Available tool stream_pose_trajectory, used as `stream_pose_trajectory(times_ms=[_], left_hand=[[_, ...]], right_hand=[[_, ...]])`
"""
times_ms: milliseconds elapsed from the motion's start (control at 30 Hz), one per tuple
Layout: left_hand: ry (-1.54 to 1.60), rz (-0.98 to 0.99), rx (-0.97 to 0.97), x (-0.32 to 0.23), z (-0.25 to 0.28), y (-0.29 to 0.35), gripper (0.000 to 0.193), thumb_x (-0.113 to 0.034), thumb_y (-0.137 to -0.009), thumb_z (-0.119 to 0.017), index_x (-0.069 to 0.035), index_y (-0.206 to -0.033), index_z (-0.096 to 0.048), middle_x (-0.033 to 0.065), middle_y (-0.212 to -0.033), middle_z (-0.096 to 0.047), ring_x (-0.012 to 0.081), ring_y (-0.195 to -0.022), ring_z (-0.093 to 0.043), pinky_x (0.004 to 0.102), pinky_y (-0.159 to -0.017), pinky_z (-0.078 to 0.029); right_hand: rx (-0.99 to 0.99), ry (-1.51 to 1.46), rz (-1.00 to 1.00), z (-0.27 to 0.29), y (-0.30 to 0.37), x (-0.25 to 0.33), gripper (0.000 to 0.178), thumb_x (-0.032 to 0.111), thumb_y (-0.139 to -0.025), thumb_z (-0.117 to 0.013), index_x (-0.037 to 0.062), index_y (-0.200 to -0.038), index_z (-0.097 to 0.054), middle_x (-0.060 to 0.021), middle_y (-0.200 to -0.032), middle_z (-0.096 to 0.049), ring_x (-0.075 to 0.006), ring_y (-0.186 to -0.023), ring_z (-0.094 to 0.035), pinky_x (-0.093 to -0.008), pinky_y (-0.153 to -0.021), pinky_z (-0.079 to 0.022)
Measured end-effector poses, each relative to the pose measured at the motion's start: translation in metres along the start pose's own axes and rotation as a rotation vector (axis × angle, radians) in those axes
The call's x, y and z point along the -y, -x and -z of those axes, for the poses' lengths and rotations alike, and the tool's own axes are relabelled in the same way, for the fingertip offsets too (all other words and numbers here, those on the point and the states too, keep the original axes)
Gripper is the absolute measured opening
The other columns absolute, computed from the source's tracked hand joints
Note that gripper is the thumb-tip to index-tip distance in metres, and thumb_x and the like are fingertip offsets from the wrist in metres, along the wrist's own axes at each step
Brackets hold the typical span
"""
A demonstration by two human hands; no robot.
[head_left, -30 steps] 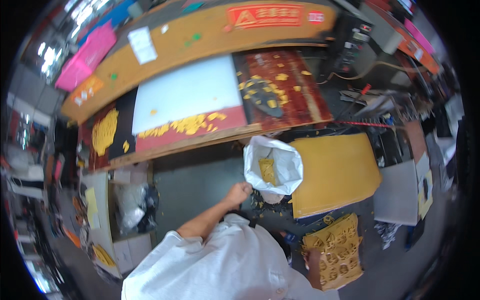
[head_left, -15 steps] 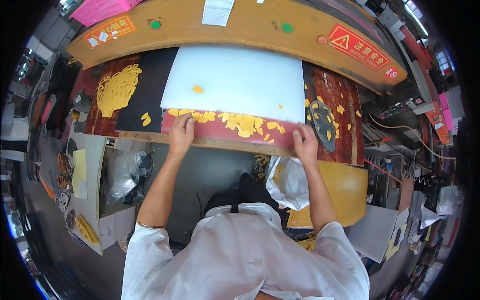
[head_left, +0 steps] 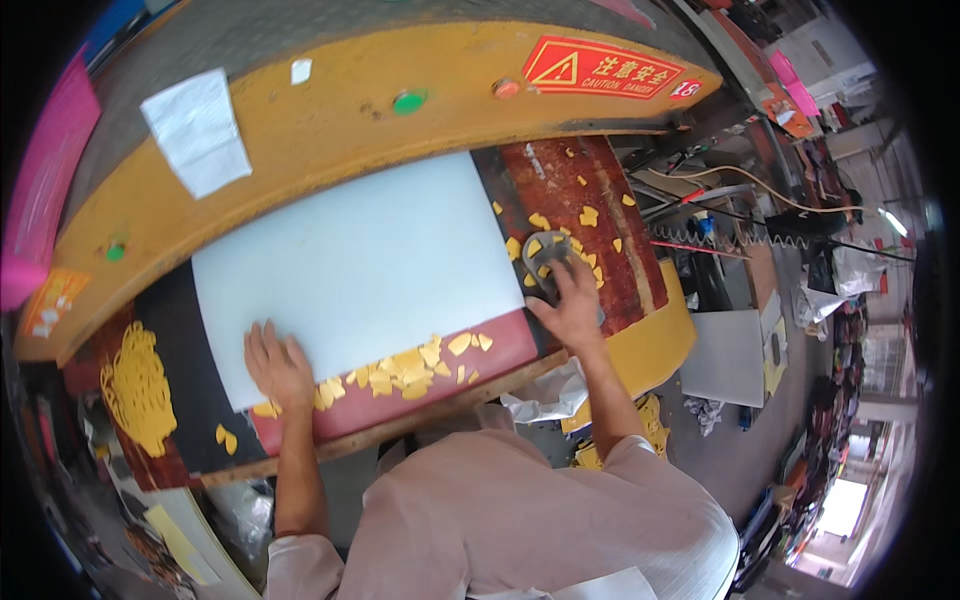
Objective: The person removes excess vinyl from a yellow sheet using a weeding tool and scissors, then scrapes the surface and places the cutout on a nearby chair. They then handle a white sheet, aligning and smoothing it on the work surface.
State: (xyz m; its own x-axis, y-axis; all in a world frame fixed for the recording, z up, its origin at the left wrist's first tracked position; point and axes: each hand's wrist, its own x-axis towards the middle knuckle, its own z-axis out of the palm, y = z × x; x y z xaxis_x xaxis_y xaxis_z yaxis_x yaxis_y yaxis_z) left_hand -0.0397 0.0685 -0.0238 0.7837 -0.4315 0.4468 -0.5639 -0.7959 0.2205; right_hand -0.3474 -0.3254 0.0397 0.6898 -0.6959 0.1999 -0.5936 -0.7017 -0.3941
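My left hand lies flat with fingers apart on the white cutting board, near its front left corner. Under its palm, whatever there is stays hidden. My right hand has its fingers over a dark oval cutting die and grips it; part of the die is covered by the fingers. Yellow bits show in the die's openings. Along the board's front, small yellow cut pieces lie heaped on a dark red strip.
The yellow press beam, with green and red buttons, spans behind the board. A pile of yellow cut-out scraps lies at the left. More yellow bits are scattered on the red-brown wooden surface at right. A white bag hangs below the front edge.
My left hand has gone from the front edge onto the white board. My right hand has moved from the edge onto the cutting die. The view has turned toward the right.
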Motion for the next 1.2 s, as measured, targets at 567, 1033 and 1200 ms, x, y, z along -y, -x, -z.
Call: stream_pose_trajectory(times_ms=[567,1033,1200], left_hand=[[-0.027,-0.062,0.036,0.006,-0.003,0.002,0.047,-0.023,-0.104,-0.057,-0.003,-0.146,-0.060,0.0243,-0.153,-0.056,0.0476,-0.144,-0.047,0.0567,-0.120,-0.037],[-0.096,-0.079,0.009,0.018,-0.018,0.006,0.048,-0.028,-0.104,-0.056,-0.007,-0.146,-0.060,0.0200,-0.152,-0.058,0.0437,-0.143,-0.048,0.0558,-0.120,-0.037],[-0.118,-0.076,0.013,0.019,-0.020,0.008,0.047,-0.029,-0.104,-0.056,-0.008,-0.145,-0.061,0.0187,-0.153,-0.057,0.0414,-0.146,-0.046,0.0547,-0.121,-0.035]], right_hand=[[-0.073,-1.024,-0.638,0.103,0.068,-0.098,0.070,0.044,-0.091,-0.076,0.0037,-0.146,-0.062,-0.0182,-0.139,-0.066,-0.0346,-0.126,-0.066,-0.0455,-0.108,-0.054],[-0.269,-2.388,-0.728,0.061,0.206,-0.066,0.086,0.053,-0.091,-0.075,0.0060,-0.157,-0.046,-0.0271,-0.155,-0.047,-0.0530,-0.136,-0.046,-0.0618,-0.107,-0.051],[-0.317,-2.551,-0.496,0.037,0.201,-0.043,0.085,0.051,-0.090,-0.075,0.0071,-0.157,-0.046,-0.0261,-0.155,-0.048,-0.0522,-0.136,-0.046,-0.0614,-0.107,-0.051]])
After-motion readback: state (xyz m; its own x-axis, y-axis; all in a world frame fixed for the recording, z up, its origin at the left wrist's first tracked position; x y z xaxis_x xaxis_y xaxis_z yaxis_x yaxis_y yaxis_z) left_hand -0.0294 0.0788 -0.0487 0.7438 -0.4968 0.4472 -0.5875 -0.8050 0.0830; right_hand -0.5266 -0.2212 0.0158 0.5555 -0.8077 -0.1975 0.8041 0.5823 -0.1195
